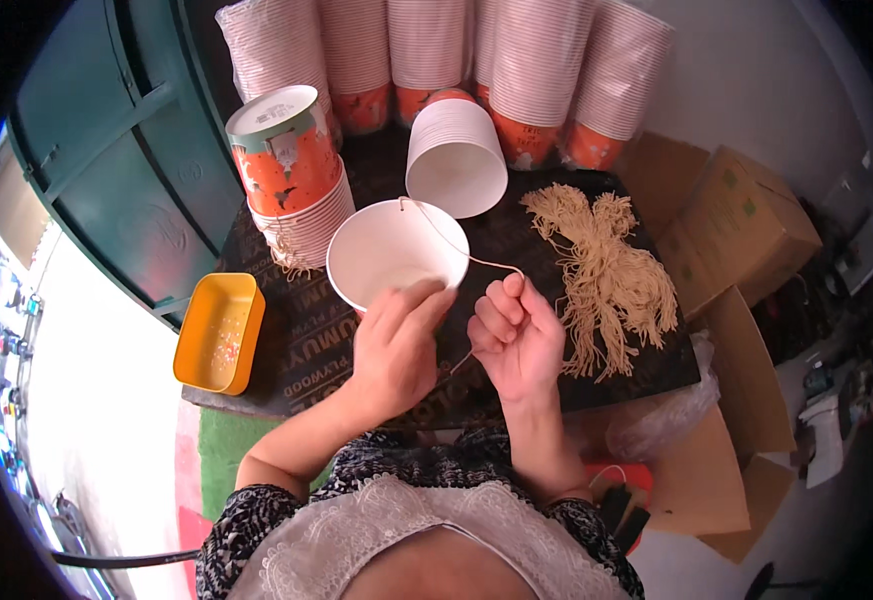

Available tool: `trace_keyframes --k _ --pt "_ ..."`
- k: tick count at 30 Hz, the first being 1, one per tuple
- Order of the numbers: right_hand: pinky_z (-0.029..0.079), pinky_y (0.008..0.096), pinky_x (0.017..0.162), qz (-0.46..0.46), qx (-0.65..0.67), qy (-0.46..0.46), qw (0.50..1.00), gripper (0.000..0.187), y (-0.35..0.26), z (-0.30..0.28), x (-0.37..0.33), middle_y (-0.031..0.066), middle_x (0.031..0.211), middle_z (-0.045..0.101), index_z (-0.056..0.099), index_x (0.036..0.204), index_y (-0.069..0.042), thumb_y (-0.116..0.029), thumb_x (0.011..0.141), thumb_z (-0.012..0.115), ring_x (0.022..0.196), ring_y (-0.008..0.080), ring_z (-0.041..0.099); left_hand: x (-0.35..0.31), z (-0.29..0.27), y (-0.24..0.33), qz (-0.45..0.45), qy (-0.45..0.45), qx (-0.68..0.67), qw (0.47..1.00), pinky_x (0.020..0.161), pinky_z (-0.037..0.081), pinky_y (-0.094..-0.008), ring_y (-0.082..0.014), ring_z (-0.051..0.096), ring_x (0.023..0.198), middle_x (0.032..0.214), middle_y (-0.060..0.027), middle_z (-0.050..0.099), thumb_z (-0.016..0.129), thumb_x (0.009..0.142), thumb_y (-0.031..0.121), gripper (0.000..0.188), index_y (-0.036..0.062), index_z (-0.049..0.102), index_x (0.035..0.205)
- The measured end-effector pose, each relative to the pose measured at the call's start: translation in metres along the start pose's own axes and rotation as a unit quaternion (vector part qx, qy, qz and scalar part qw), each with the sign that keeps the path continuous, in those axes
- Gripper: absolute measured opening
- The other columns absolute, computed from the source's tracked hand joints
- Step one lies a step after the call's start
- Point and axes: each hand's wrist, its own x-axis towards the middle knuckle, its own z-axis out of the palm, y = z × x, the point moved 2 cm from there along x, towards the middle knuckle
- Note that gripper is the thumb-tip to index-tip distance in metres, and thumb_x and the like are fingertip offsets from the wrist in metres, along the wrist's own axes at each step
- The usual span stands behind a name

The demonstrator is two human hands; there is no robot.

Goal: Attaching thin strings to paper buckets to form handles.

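A white-lined paper bucket (381, 245) stands before me with its open mouth up. My left hand (396, 345) is closed over its near right rim, the fingertips reaching just inside. A thin beige cord (494, 264) passes through the far rim and crosses the mouth to the right. Its other stretch is pinched by my right hand (518, 335), which is curled just right of the bucket, and a tail hangs out below the fist. The contact under my left fingers is hidden.
A bundle of beige cords (616, 285) lies on the dark plywood table (296, 375) at right. Nested buckets (306, 220) stand at left; another nested stack (456, 175) lies behind. A yellow tray (188, 345) holds small bits. Wrapped bucket stacks (541, 60) line the back; cardboard boxes (746, 225) are right.
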Motion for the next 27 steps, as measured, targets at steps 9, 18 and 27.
trace_keyframes --k 9,18,27 --pt "0.028 0.0252 0.052 -0.014 0.100 -0.031 0.994 0.019 0.022 0.000 -0.002 -0.0008 0.068 0.036 0.052 0.089 -0.004 -0.015 0.102 0.043 0.055 0.0100 0.032 -0.058 0.004 0.002 -0.446 -0.121 -0.393 0.795 0.053 0.046 -0.0228 -0.0037 0.055 0.059 0.073 -0.0017 0.064 0.066 0.091 0.010 0.015 -0.0027 0.063 0.099" --pt "0.050 0.0308 0.078 -0.278 -0.700 -0.045 0.656 0.033 0.020 0.000 -0.049 0.0173 0.119 0.063 0.058 0.122 0.006 0.006 0.090 0.049 0.091 0.0190 0.061 -0.047 -0.028 -0.002 -0.299 -0.253 -0.244 0.887 0.059 0.051 -0.0402 -0.0338 0.065 0.063 0.068 -0.0177 0.063 0.063 0.085 0.011 0.010 0.0011 0.064 0.085" --pt "0.044 0.0309 0.054 -0.157 -0.729 -0.126 0.655 0.008 0.030 0.007 -0.053 0.0099 0.072 0.060 0.064 0.087 0.001 0.004 0.081 0.067 0.059 0.0205 0.058 -0.038 -0.050 -0.010 -0.245 -0.200 -0.224 0.922 0.058 0.051 -0.0403 -0.0345 0.065 0.064 0.069 -0.0173 0.062 0.066 0.083 0.011 0.008 0.0029 0.065 0.085"
